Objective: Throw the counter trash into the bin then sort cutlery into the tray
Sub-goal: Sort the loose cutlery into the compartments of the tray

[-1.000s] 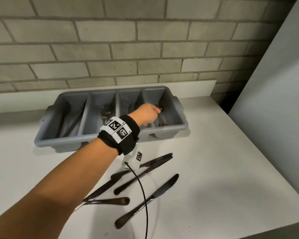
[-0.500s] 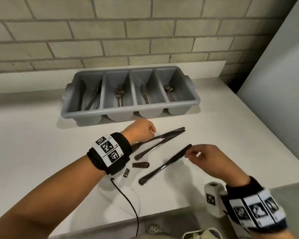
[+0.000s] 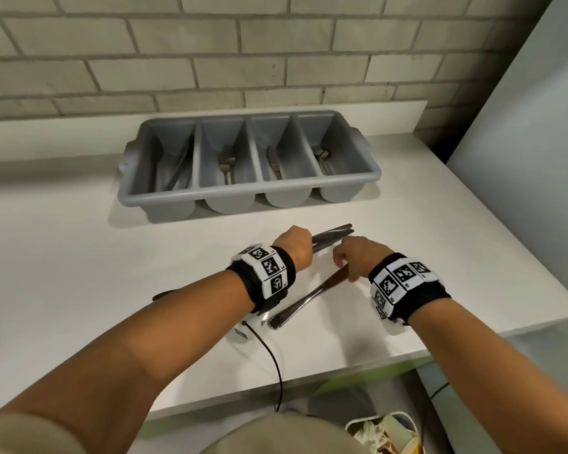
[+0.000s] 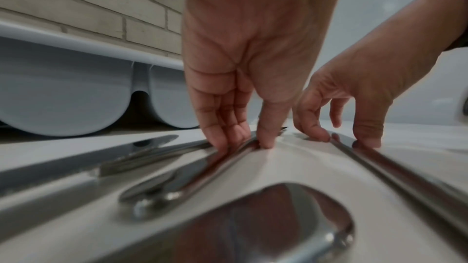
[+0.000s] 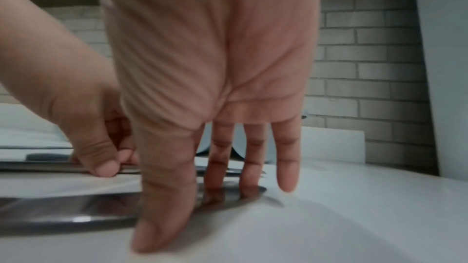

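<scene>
A grey four-compartment cutlery tray (image 3: 243, 188) stands at the back of the white counter with cutlery in each compartment. In front of it lie two knives (image 3: 333, 235) side by side. My left hand (image 3: 310, 249) is down on their handles, and the left wrist view shows its fingers and thumb (image 4: 243, 145) pinching one knife (image 4: 202, 167). A third knife (image 3: 305, 301) lies diagonally nearer me. My right hand (image 3: 346, 273) pinches its blade (image 5: 76, 209) between thumb and fingers (image 5: 250, 177). A spoon handle (image 3: 163, 294) shows left of my left forearm.
A bin (image 3: 384, 434) holding crumpled trash sits on the floor below the counter's front edge, at the right. A brick wall runs behind the tray and a white panel (image 3: 522, 158) bounds the counter on the right. A black cable (image 3: 273, 365) hangs from my left wrist.
My left hand left the tray's rightmost compartment and came back down onto the two knives. My right hand entered view and dropped onto the third knife's blade.
</scene>
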Tool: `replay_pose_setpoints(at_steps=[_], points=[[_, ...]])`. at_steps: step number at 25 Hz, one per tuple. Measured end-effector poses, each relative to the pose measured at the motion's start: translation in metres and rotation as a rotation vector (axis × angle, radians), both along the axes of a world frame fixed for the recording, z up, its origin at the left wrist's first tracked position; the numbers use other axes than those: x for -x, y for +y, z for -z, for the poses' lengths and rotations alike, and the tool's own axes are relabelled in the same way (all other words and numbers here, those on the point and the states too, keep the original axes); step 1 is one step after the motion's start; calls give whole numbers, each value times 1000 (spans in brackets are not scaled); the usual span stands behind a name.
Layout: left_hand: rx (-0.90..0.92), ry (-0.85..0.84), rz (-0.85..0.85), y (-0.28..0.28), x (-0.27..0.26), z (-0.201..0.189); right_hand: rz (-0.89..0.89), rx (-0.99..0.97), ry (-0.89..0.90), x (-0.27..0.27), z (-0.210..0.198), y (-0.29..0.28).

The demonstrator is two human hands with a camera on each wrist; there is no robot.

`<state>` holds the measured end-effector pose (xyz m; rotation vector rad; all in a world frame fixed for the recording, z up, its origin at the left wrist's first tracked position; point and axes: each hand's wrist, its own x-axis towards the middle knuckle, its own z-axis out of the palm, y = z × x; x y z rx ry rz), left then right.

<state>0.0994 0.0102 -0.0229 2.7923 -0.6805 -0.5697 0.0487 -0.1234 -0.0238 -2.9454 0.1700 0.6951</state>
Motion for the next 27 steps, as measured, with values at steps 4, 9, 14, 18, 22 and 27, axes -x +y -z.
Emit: replay_pose_setpoints(at_steps=[4, 9, 14, 18, 22, 27], points=[[-35, 20, 25, -4, 1, 3, 33, -53, -27, 0, 5, -10], [-77, 72, 46, -4, 2, 6, 79, -191, -42, -2, 7, -24], [19, 145, 71, 7, -11, -2, 84, -310, -216, -3, -3, -41], [347, 444, -33, 12, -15, -11, 5, -270, -381, -20, -18, -50], [594, 629, -139, 11, -11, -19, 59, -242, -403, -32, -40, -46], [722, 727, -185, 17, -14, -28, 94, -316, -700, -31, -55, -29]])
